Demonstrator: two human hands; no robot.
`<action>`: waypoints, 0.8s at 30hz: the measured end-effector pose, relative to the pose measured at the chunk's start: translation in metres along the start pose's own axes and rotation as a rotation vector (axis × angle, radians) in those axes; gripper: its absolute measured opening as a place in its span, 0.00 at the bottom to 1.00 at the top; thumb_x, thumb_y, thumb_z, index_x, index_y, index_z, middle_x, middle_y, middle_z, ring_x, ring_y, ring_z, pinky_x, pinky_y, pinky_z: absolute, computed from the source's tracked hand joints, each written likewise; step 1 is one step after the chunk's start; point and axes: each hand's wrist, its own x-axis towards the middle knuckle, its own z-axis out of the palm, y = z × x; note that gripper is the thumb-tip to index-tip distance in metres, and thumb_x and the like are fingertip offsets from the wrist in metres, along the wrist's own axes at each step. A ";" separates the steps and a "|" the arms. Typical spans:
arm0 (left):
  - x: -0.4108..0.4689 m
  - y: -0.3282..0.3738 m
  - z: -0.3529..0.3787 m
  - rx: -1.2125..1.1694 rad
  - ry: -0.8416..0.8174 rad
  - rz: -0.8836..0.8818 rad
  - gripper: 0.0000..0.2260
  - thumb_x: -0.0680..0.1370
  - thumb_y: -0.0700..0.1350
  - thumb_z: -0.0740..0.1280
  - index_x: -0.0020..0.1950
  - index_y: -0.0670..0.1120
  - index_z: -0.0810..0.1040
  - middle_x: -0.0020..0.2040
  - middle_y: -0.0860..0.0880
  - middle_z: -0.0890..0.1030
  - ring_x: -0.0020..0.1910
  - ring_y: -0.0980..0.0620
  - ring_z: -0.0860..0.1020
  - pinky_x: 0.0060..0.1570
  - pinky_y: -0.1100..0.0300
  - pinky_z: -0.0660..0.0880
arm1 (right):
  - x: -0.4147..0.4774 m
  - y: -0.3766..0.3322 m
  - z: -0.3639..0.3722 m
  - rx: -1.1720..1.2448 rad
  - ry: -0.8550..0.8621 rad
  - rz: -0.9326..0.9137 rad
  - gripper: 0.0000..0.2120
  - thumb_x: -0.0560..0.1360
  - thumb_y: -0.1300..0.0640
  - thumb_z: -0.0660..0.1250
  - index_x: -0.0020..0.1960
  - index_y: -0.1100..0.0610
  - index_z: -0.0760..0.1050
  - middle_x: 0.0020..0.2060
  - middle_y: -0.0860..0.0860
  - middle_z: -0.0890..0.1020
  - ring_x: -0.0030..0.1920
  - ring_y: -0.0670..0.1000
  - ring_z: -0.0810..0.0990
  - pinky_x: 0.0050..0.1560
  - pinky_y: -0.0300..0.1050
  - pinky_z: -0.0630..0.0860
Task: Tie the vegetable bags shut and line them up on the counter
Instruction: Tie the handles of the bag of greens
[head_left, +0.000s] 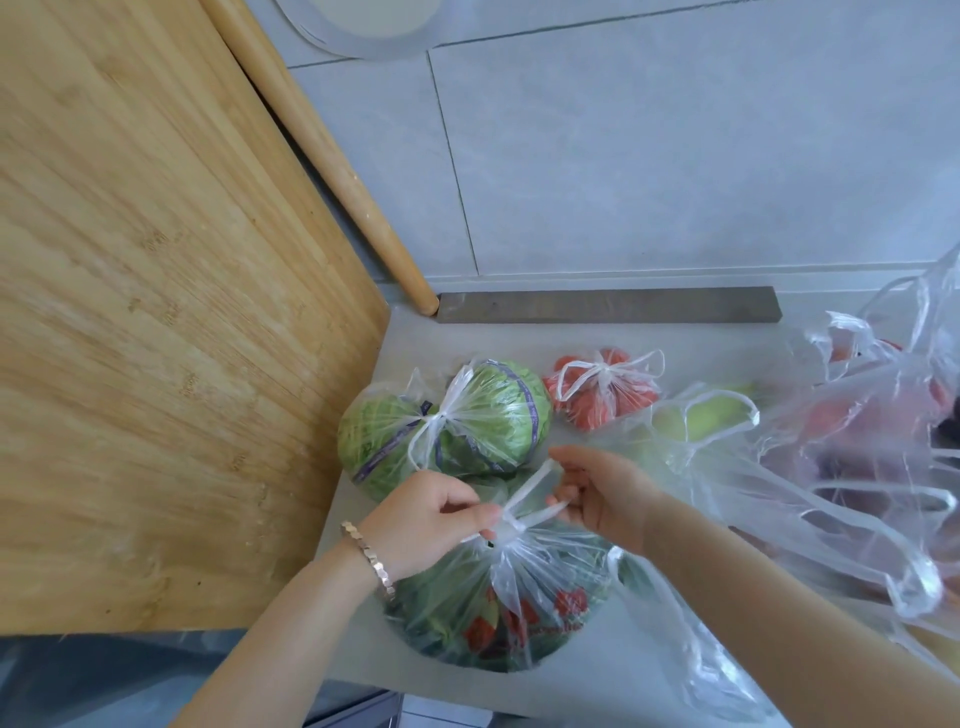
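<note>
while both hands work near the front edge of the counter (519, 332), a big wooden cutting board (156, 312) stands up on the left, just beside the bags; a rolling pin (322, 161) leans against the tiled wall (675, 156) behind it; a grey bar (582, 305) lies along the back of the counter; on the right a heap of loose plastic crowds toward the right arm: an open bag with something long and green (696, 421) and a larger bag with red and dark purple things (883, 441), handles untied; the left hand (431, 519), a bracelet (371, 558) on its wrist, pinches one handle at the neck of the bag of leafy greens (498, 608); the right hand (602, 493) has its fingers curled round the other handle; the handles cross in a knot (511, 525) between the hands; this bag sits on the counter nearest the person, in front of the cabbage bag (447, 421); counted: two bags tied shut at the back, the cabbage bag and the tomato bag (602, 389), side by side; one bag in the hands; two open bags on the right, though the plastic there is too tangled to be sure; one board, one rolling pin.
</note>
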 end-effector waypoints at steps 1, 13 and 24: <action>0.000 -0.002 -0.001 0.007 -0.019 0.057 0.18 0.76 0.47 0.66 0.25 0.50 0.74 0.15 0.54 0.64 0.23 0.57 0.66 0.29 0.64 0.63 | 0.003 -0.002 0.002 -0.056 0.032 -0.009 0.13 0.76 0.64 0.62 0.33 0.59 0.67 0.19 0.50 0.64 0.16 0.46 0.67 0.20 0.36 0.71; -0.007 -0.064 0.009 -0.058 0.150 -0.060 0.07 0.61 0.59 0.62 0.28 0.58 0.74 0.36 0.53 0.78 0.42 0.57 0.77 0.45 0.62 0.72 | 0.020 0.002 0.008 -0.187 0.223 -0.075 0.11 0.76 0.64 0.63 0.34 0.60 0.70 0.22 0.52 0.71 0.24 0.48 0.69 0.31 0.41 0.72; 0.041 -0.036 0.043 0.832 -0.146 -0.107 0.09 0.80 0.49 0.56 0.52 0.46 0.72 0.46 0.45 0.79 0.47 0.44 0.78 0.46 0.54 0.73 | -0.011 -0.003 -0.014 -0.708 0.140 -0.269 0.04 0.75 0.60 0.64 0.44 0.59 0.77 0.34 0.51 0.78 0.36 0.50 0.76 0.48 0.44 0.78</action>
